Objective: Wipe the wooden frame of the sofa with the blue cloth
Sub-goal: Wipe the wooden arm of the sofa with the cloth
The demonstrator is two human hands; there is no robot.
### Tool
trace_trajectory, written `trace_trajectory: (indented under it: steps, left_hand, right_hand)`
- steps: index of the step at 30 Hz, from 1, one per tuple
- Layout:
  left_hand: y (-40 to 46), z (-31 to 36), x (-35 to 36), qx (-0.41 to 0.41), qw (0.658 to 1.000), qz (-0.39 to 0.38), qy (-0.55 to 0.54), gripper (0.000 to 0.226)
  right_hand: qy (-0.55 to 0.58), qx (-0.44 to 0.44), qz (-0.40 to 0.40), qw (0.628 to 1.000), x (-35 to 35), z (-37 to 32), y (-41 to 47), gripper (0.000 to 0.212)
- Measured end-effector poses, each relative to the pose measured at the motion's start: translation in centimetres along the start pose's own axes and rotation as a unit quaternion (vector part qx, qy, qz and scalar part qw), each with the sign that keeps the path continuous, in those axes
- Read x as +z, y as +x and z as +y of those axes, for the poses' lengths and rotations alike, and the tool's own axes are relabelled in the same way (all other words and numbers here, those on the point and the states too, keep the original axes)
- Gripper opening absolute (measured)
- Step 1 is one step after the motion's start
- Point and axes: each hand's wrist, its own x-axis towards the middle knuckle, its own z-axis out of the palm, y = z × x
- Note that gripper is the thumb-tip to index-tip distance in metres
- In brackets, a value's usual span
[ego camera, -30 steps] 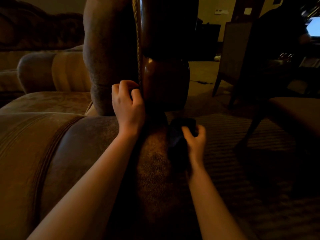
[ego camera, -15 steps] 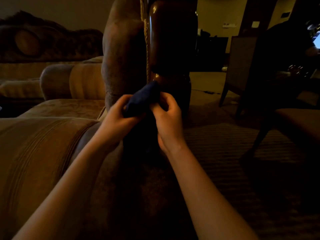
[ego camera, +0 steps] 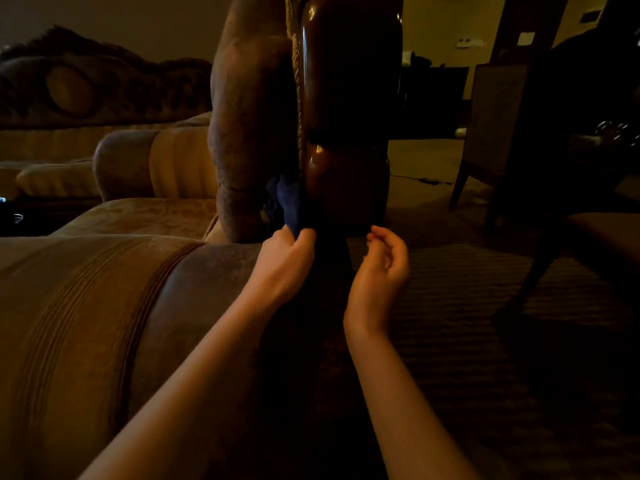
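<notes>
Item, centre frame: your left hand (ego camera: 282, 263) is now alone pinching the cloth (ego camera: 289, 199) against the frame (ego camera: 343, 181), your right hand (ego camera: 384, 263) having let go, empty and half-curled, so one-handed wiping is starting.

The room is sitting in dim, warm amber light, with most of the right and near side sinking into near-black shadow. Light is falling from the left and above, catching the sofa upholstery (ego camera: 86, 306) and both forearms, which are showing brightest. Small glossy highlights are glinting on the polished wooden frame (ego camera: 343, 98), at its top and at the bulge midway down. The far wall (ego camera: 433, 26) is glowing a muted yellow. Wide-angle distortion is bending lines toward the edges, and fine grain and softness are blurring the dark carpet (ego camera: 485, 323) and far furniture.
</notes>
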Motion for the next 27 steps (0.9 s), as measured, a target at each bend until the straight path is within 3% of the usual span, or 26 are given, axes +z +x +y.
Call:
trace_trajectory:
  steps: [3,6,9,11,13,15,23,25,27]
  left_hand:
    - [1.5,-0.1,0.2,0.011,0.994,-0.029,0.108,0.024]
    - [3.6,-0.2,-0.3,-0.025,0.985,-0.056,0.159,0.022]
    - [3.1,-0.5,-0.9,0.002,0.972,-0.08,0.22,0.024]
    - [1.9,-0.2,-1.2,0.067,0.931,-0.102,0.343,0.026]
    - [0.7,0.5,-1.0,0.146,0.869,-0.102,0.462,0.019]
    - [-0.5,1.3,-0.3,0.188,0.83,-0.099,0.516,0.026]
    - [-0.7,1.1,3.5,0.316,0.851,0.0,0.419,0.028]
    - [-0.2,0.6,2.7,0.376,0.846,0.061,0.373,0.023]
    - [0.9,0.0,1.2,0.417,0.832,0.146,0.335,0.027]
  right_hand:
    - [-0.011,0.01,-0.009,1.0,-0.3,0.2,0.1,0.021]
    - [-0.026,0.02,-0.032,0.999,-0.3,0.2,0.3,0.021]
    - [-0.039,0.022,-0.039,0.998,0.0,0.3,0.1,0.019]
    - [-0.04,0.02,-0.041,0.998,0.0,0.2,-0.1,0.019]
    - [-0.025,0.029,-0.044,0.998,-0.2,0.1,-0.1,0.019]
    - [-0.028,0.027,-0.055,0.998,-0.1,-0.2,0.2,0.017]
    - [-0.046,0.029,-0.192,0.98,-2.3,-1.1,1.8,0.023]
    - [-0.065,-0.037,-0.219,0.973,-1.7,-2.4,2.4,0.018]
    - [-0.105,-0.169,-0.226,0.954,-0.4,-4.3,3.0,0.018]
